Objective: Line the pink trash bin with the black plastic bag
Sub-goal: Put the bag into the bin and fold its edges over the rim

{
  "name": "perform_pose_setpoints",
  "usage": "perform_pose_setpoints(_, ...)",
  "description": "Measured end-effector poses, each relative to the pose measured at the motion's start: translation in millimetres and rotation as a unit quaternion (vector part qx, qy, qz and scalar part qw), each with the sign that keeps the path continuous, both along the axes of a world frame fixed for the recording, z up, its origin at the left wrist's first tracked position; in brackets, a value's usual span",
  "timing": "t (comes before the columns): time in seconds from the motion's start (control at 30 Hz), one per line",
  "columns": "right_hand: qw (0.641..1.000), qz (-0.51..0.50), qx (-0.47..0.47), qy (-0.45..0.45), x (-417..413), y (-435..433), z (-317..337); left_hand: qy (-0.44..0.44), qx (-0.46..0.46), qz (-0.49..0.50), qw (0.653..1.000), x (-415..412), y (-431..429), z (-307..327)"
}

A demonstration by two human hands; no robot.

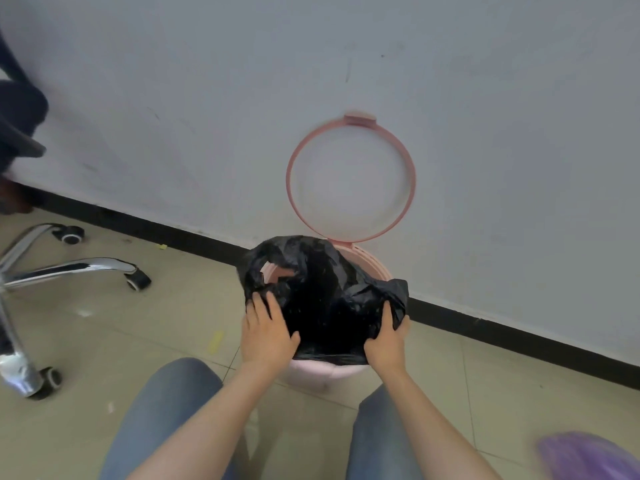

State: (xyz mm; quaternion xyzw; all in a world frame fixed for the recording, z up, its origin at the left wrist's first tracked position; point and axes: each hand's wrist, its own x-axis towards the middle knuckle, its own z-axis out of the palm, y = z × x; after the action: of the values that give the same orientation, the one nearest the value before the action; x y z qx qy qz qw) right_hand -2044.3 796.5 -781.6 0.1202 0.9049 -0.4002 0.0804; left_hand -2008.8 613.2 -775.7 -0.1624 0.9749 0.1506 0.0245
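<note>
Knees in blue jeans [166, 410] fill the bottom edge, at six o'clock. Going left to right: a chair base [52, 271] stands at nine o'clock. Left hand [265, 332] lies flat on the black plastic bag [322, 306], fingers spread, pressing it over the near rim. Right hand [388, 341] has its grip closed on the bag's edge, likely to stretch it outward. Pink trash bin [322, 374] sits at centre beneath the bag, its ring lid [351, 178] raised at twelve o'clock, leaving the mouth free.
</note>
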Motion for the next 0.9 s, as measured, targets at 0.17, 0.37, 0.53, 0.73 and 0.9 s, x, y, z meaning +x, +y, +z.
perform_pose_setpoints(0.17,1.0,0.001,0.024,-0.015,-7.5,-1.5,1.2,0.03,0.211,0.088,0.973,11.5,4.2,-12.8)
perform_pose_setpoints(0.37,0.999,0.011,0.033,-0.011,-9.8,-1.7,1.5,0.073,0.366,0.107,0.922,24.3,5.8,-23.9)
perform_pose_setpoints(0.53,0.996,0.065,-0.063,0.012,-2.9,11.5,-2.4,0.071,0.418,0.055,0.904,43.0,4.1,-36.2)
perform_pose_setpoints(0.73,0.982,0.176,-0.046,0.042,23.1,34.2,-23.9,0.07,0.407,0.034,0.91,51.6,1.8,-39.1)
perform_pose_setpoints(0.9,0.972,0.218,0.053,0.077,24.8,49.4,-14.7,0.078,0.357,0.038,0.93,53.7,2.3,-35.7)
